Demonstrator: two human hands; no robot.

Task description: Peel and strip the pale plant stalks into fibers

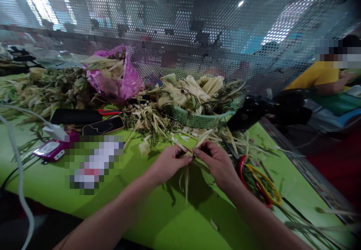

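Observation:
My left hand (pixel 169 162) and my right hand (pixel 218 163) meet over the green table, each with thumb and fingers pinched together. Between them are pale, dry corn husk strips (pixel 203 138), gathered at a small knot-like middle. Some ends stick up past the fingers, while thin ones dangle below toward the tabletop. Exactly how the strips cross is hidden by my fingertips. Just right of my right hand lie scissors (pixel 241 167) with red and yellow handles, their blades pointing away among scraps.
Behind my hands stands a green basket (pixel 194 119) heaped with husks. A pink plastic bag (pixel 132 81) holds more. A phone (pixel 103 125), a purple power strip (pixel 52 149) and a white cable (pixel 19 167) lie left. A black device (pixel 251 109) stands right, near a person in yellow (pixel 318 75).

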